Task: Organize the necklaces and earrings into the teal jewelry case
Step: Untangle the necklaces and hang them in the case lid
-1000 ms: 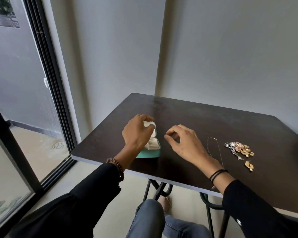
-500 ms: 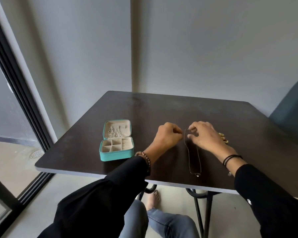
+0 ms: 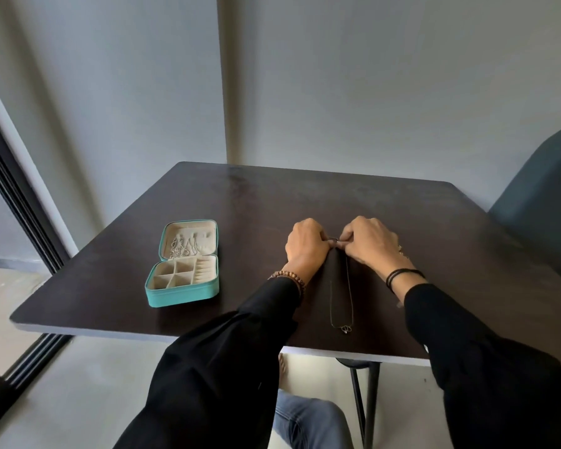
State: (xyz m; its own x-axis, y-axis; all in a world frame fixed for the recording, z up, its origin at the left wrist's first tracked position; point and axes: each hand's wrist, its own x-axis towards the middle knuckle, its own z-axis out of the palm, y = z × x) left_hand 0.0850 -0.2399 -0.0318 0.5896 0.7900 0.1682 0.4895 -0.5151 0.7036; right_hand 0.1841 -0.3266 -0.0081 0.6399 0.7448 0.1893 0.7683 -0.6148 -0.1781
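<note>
Grey walls back a dark table [image 3: 240,202]; left hand [image 3: 305,246] and right hand [image 3: 371,246] apparently pinch a necklace [image 3: 341,296] clasp, teal jewelry case [image 3: 183,291] open far left.

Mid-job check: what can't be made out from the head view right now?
Head view:
Clasp of the necklace: covered by fingers of left hand and right hand; fastened or not, cannot tell.
Behind right hand, gold jewelry: only a glint shows.
In teal jewelry case lid, chains: too small to count.
</note>
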